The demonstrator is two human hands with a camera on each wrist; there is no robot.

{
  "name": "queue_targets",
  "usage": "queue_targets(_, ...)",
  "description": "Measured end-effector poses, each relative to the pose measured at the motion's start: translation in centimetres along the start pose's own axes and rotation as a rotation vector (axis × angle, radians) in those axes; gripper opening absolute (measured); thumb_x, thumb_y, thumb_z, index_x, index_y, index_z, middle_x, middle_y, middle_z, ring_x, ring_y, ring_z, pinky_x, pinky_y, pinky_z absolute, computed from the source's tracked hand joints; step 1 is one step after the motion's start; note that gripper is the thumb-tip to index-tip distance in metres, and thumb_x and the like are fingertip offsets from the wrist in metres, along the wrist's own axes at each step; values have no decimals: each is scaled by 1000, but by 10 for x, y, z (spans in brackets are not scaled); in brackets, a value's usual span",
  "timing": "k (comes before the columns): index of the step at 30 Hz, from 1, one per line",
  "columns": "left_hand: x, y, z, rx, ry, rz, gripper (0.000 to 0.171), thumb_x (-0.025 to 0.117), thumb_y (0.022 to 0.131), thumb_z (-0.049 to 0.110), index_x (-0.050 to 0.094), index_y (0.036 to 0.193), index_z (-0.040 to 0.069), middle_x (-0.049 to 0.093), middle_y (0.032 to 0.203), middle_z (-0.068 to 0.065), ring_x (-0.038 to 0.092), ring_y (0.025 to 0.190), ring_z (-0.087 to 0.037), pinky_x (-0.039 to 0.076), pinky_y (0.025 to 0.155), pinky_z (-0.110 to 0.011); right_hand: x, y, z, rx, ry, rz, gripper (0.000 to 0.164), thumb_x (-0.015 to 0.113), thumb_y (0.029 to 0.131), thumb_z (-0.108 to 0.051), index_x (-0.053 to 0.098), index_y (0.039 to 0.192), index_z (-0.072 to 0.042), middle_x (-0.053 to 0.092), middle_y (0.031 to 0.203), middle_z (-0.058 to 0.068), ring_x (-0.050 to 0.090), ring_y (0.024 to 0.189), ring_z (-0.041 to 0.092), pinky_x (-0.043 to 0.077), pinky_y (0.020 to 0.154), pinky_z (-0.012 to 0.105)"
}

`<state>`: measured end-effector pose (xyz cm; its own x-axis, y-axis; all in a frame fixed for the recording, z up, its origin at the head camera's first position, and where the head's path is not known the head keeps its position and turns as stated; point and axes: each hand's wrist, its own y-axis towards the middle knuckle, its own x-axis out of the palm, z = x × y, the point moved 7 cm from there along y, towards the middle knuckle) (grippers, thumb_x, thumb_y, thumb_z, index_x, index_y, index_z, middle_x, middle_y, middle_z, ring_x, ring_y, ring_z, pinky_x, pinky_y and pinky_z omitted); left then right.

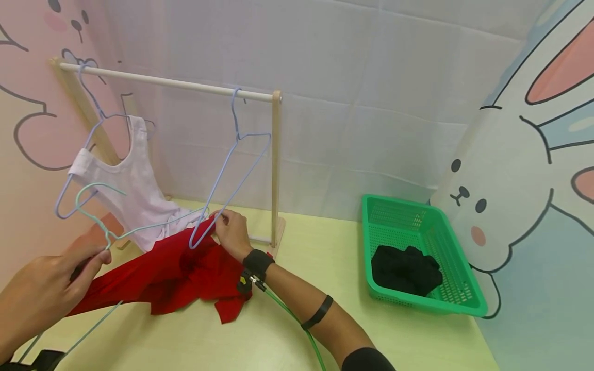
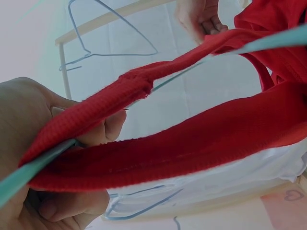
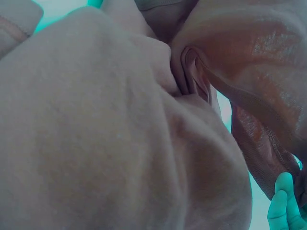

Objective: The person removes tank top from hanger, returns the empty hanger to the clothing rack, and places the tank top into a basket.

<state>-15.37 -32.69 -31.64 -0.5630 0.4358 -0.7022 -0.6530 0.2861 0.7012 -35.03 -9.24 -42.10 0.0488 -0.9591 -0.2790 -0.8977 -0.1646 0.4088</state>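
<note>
My left hand [image 1: 55, 283] grips a mint-green hanger [image 1: 139, 228] just below its hook, in the head view at lower left. A red garment [image 1: 174, 265] stretches between my two hands. Seen from the left wrist, its ribbed trim [image 2: 91, 115] loops against the left hand, and the hanger's wire passes through the loop. My right hand [image 1: 233, 234] pinches the garment's upper edge near the hanger's far end, behind an empty blue hanger. The right wrist view is colour-tinted and mostly filled by close surfaces I cannot tell apart.
A rack with a white rail [image 1: 176, 82] stands at the back left. From it hang a blue hanger [image 1: 236, 136] and another bearing a white tank top [image 1: 132, 175]. On the right, a green basket [image 1: 445, 221] holds black cloth [image 1: 406, 270]. A green cable [image 1: 297, 322] runs along the right forearm.
</note>
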Motion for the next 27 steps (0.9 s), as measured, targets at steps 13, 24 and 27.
queue_targets(13, 1, 0, -1, -7, -7, 2, 17, 60, 105, 8, 67, 94, 19, 54, 69, 22, 31, 58, 7, 32, 49, -22, -2, -2, 0, -41, 6, -8, 30, 50, 104, -5, 78, 107, 6, 72, 78, 20, 49, 57, 0, 36, 56, 17)
queue_targets(24, 1, 0, 0, 1, -19, 5, 18, 59, 105, 7, 66, 94, 20, 54, 68, 22, 28, 58, 10, 29, 48, -21, -2, -5, 2, -9, 21, -19, 30, 50, 105, -8, 78, 106, 2, 73, 79, 24, 52, 57, 0, 37, 55, 17)
queue_targets(27, 1, 1, 1, 6, -26, 10, 18, 58, 106, 8, 67, 94, 19, 56, 69, 20, 28, 58, 11, 29, 48, -21, -3, -6, 1, -19, 11, -15, 28, 52, 105, -7, 78, 103, 2, 72, 76, 20, 54, 57, 1, 39, 56, 17)
